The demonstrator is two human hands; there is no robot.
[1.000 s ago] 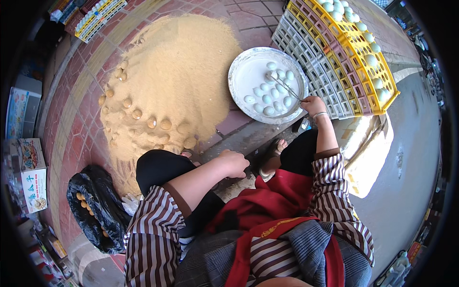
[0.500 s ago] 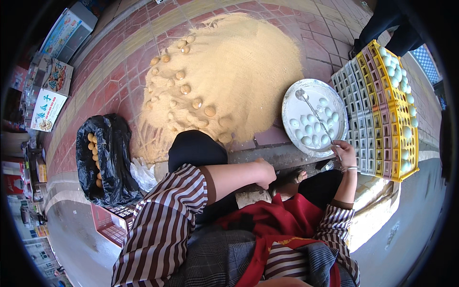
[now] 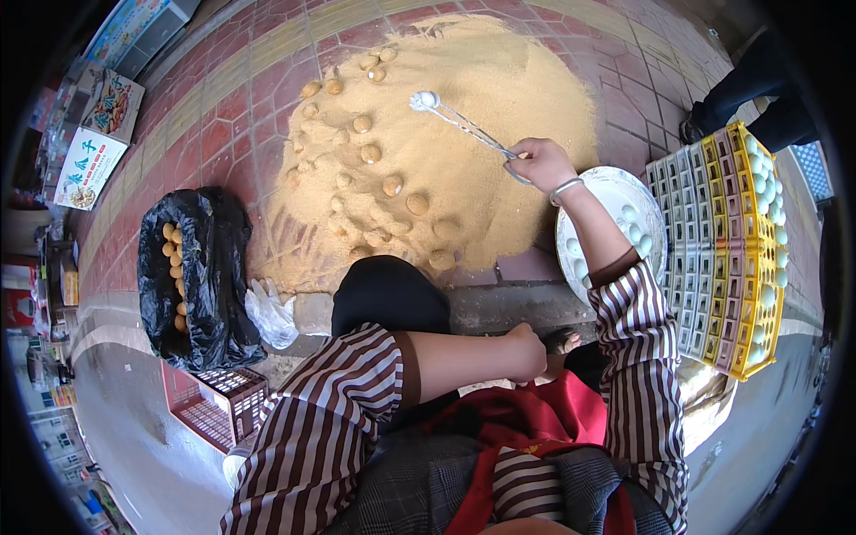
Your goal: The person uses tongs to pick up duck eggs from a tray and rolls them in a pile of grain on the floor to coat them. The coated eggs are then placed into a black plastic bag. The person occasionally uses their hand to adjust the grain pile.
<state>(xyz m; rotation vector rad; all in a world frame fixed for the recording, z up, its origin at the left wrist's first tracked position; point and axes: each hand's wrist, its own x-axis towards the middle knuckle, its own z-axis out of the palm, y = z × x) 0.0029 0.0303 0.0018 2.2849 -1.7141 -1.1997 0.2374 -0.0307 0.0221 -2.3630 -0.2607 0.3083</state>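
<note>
Pavement [image 3: 201, 143]: definitely outdoors, laid in red blocks and lit by what looked like daylight.
Kerb [image 3: 526, 299]: set in grey stone, with a grey road [image 3: 744, 428] seen off to the right.
Tan heap [image 3: 526, 98]: spread straight on the ground, so basically a street-side work spot was being used.
Egg crates [image 3: 704, 259]: stacked up tall, kinda stall style.
Cartons [image 3: 87, 169]: printed ones, piled at the left, shopfront vibes.
Bystander's legs [image 3: 753, 94]: caught at the right, so a pretty public place was shown.

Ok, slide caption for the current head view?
Right hand holding a white-coated egg on a long-handled metal utensil over a tan mound; left hand near the red apron.
</note>
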